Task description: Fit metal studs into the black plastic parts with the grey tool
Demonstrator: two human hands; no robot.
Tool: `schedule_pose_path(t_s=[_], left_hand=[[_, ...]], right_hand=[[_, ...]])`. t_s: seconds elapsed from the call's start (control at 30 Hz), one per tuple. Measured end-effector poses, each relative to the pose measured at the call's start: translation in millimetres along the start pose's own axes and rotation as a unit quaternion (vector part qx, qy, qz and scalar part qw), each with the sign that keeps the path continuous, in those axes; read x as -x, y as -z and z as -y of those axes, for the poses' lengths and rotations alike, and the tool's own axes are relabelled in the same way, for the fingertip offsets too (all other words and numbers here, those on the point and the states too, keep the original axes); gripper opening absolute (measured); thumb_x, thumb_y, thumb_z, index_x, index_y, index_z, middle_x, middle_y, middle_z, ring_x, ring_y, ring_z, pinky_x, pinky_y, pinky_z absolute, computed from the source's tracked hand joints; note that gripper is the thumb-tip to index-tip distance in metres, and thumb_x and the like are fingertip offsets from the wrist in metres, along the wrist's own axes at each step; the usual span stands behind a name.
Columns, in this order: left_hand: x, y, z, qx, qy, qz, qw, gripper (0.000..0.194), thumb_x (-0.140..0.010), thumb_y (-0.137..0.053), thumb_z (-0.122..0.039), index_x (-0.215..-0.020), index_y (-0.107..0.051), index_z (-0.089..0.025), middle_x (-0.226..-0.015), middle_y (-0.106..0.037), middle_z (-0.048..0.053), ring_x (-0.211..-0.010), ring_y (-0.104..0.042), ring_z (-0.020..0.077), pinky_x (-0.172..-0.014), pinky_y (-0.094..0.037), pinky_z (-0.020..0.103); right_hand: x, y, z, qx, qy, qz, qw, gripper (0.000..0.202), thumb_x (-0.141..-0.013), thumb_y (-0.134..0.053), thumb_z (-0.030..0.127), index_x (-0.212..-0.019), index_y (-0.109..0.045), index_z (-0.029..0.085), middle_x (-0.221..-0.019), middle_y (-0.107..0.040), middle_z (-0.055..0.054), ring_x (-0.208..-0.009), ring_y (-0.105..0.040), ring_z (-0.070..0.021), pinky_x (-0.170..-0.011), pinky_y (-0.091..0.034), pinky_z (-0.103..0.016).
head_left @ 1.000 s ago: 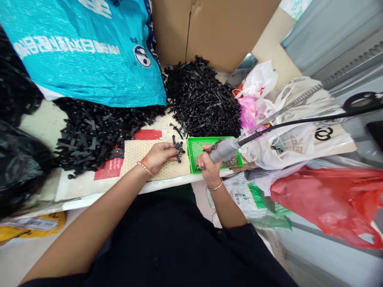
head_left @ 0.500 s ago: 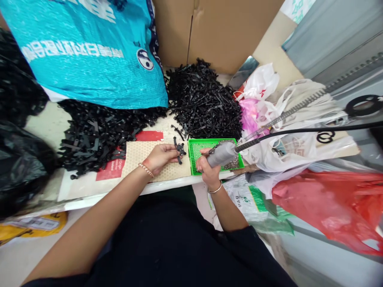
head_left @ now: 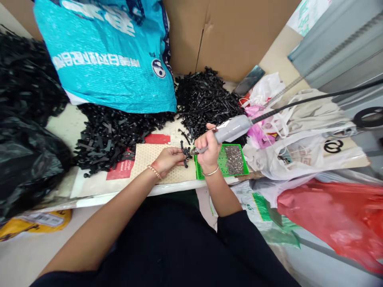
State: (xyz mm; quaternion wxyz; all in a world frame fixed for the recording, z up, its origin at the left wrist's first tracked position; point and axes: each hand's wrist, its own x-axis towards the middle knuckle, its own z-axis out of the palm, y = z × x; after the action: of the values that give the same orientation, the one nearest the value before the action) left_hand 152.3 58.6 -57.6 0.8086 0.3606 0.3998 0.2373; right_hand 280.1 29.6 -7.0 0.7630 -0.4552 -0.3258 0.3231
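Observation:
My left hand [head_left: 169, 160] pinches a small black jointed plastic part [head_left: 186, 153] above the beige honeycomb-textured mat [head_left: 149, 161]. My right hand [head_left: 208, 148] is wrapped round a grey electric screwdriver [head_left: 231, 129], held slanting, with its cable leading off to the right. The driver's tip [head_left: 195, 151] points left and meets the black part, or lies right beside it; I cannot tell whether it touches a screw. Under my right hand sits a green perforated tray [head_left: 222, 162] with many small metal screws [head_left: 235, 159] in its right side.
Heaps of black plastic parts [head_left: 206, 103] lie behind the tray and at left [head_left: 110, 139]. A blue printed bag [head_left: 116, 67] rests on the left heap. Black plastic bags [head_left: 30, 159] stand far left, white bags [head_left: 302, 147] and a red bag [head_left: 332, 219] at right. Cardboard [head_left: 239, 36] stands behind.
My right hand has lifted the screwdriver from over the tray and brought its tip left to the black part. The screws now show. My left hand keeps hold of the part; the view has shifted slightly.

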Motion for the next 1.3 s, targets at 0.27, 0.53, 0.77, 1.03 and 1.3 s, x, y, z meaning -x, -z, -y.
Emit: schedule_pose_path(t_s=[0.27,0.53,0.77,1.03,1.3], left_hand=[[0.1,0.3,-1.4,0.003,0.0,0.011,1.0,0.021,-0.058,-0.086,-0.014,-0.075,-0.074,-0.01,-0.073,-0.072,0.004,-0.066,-0.067,0.0128,-0.065,-0.057,0.023],[-0.5,1.6,-0.5,0.001,0.0,0.018,1.0,0.024,-0.056,-0.087,-0.017,-0.074,-0.073,-0.011,-0.072,-0.071,0.002,-0.065,-0.066,0.0116,-0.065,-0.056,0.023],[-0.3,1.2,0.6,-0.003,-0.006,0.019,1.0,0.024,-0.056,-0.086,-0.019,-0.074,-0.073,-0.011,-0.073,-0.07,0.002,-0.067,-0.065,0.0123,-0.069,-0.056,0.025],[-0.8,1.4,1.8,-0.003,-0.008,0.015,1.0,0.027,-0.056,-0.087,-0.021,-0.076,-0.072,-0.011,-0.074,-0.07,0.002,-0.067,-0.065,0.0126,-0.068,-0.056,0.026],[-1.2,2.7,0.3,-0.003,-0.002,0.017,1.0,0.028,-0.055,-0.088,-0.019,-0.078,-0.073,-0.012,-0.078,-0.073,0.004,-0.069,-0.068,0.0139,-0.068,-0.059,0.026]], right_hand=[[-7.2,-4.6,-16.8,-0.006,-0.007,-0.002,1.0,0.041,-0.077,-0.069,0.057,-0.1,-0.053,0.027,-0.05,-0.029,0.013,-0.04,-0.029,-0.0069,-0.044,-0.028,-0.026],[-8.6,-4.2,-17.3,-0.014,-0.003,0.01,1.0,0.039,-0.077,-0.07,0.056,-0.1,-0.055,0.028,-0.049,-0.029,0.014,-0.039,-0.028,-0.0065,-0.043,-0.027,-0.025],[-8.2,-0.5,-23.7,-0.016,0.013,0.022,1.0,0.033,-0.082,-0.067,0.052,-0.101,-0.055,0.028,-0.05,-0.03,0.013,-0.04,-0.029,-0.0064,-0.043,-0.027,-0.025],[-6.7,-2.0,-21.9,0.021,0.007,0.014,1.0,0.039,-0.079,-0.066,0.058,-0.101,-0.053,0.028,-0.05,-0.028,0.013,-0.04,-0.029,-0.0075,-0.043,-0.03,-0.026],[-0.5,-1.3,-26.3,0.038,0.008,0.033,0.999,0.042,-0.078,-0.068,0.06,-0.1,-0.054,0.027,-0.05,-0.032,0.012,-0.041,-0.034,-0.008,-0.044,-0.034,-0.026]])
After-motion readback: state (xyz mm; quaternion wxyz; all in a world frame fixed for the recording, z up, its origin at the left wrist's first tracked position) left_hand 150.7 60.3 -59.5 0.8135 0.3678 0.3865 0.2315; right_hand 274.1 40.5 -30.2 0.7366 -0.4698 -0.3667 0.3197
